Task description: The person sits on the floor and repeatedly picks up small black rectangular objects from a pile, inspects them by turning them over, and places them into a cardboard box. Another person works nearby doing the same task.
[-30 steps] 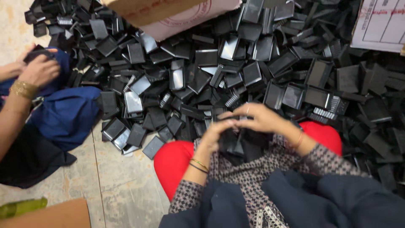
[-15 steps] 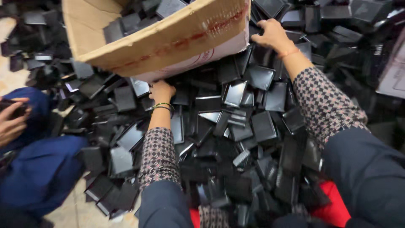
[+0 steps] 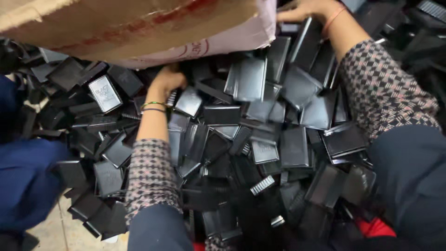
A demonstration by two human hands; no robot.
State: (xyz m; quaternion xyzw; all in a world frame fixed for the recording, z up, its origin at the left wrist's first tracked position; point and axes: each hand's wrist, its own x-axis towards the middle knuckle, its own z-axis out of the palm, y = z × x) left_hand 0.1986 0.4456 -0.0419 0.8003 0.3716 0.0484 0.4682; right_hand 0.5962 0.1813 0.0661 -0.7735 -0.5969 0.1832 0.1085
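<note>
**Both hands now out in the pile, under and beside the cardboard box**

A second ago your hands were together close to your body, over the near edge of the heap. Now they are apart and stretched far out, and the cardboard box (image 3: pixel 139 28) fills the top of your view. So the work has shifted from the near side of the pile to the far side, right at the box.

Your left hand (image 3: pixel 167 81) is tucked under the box's lower edge, curled down into the black plastic cases (image 3: pixel 260 135). Its fingers are buried among them, so you cannot tell whether it grips one or only presses on them. Thin bangles (image 3: pixel 153 107) sit on that wrist, and the checked sleeve (image 3: pixel 151 172) runs straight back towards you.

Your right hand (image 3: pixel 304 9) is at the top edge of the view, just beside the box's right corner, lying flat on the cases with the fingers pointing left. It looks spread rather than clenched, but it is partly cut off, so a grip cannot be ruled out.

The cases cover the floor in a loose heap. At the left edge, blue clothing (image 3: pixel 28 186) of another person shows, well apart from your arms.
</note>
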